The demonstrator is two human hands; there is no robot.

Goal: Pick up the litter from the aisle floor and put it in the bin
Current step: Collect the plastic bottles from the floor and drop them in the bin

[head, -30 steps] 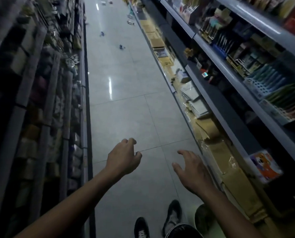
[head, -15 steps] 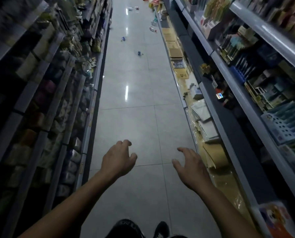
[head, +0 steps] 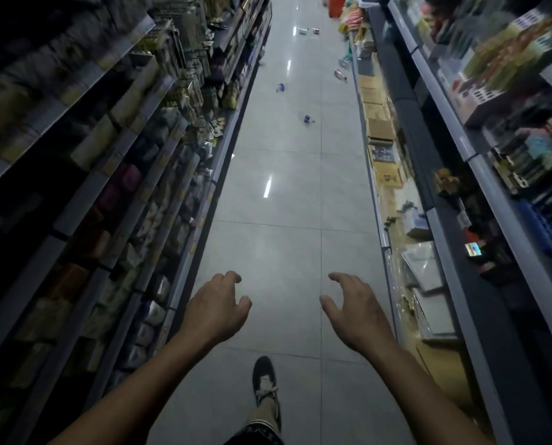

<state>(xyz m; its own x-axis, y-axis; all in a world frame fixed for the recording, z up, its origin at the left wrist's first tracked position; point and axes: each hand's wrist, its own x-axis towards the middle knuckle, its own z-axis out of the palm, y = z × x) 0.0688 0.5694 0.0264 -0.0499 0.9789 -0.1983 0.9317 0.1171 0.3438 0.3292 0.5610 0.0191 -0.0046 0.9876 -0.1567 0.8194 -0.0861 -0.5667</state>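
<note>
My left hand [head: 215,311] and my right hand [head: 353,311] hang out in front of me over the pale grey tiled aisle floor [head: 287,239], both with fingers loosely curled and nothing in them – empty, relaxed, apart from each other. Compared with a second ago the view has swung up the aisle and I have stepped forward: 1 black lace-up shoe [head: 265,385] now leads below my wrists, where 2 shoes stood together before, and the scraps ahead sit lower in view. The litter lies well ahead – a small crumpled blue wrapper [head: 307,118] nearest, another small blue scrap [head: 280,87] beyond it, a red-and-white packet [head: 340,74] by the right-hand metal shelving [head: 441,239], and 2 small white pieces [head: 308,30] farther still. I judge I am only walking toward it; nothing is picked up yet. I see no bin from here, unless the orange shape at the far end is one – too small to tell
</note>
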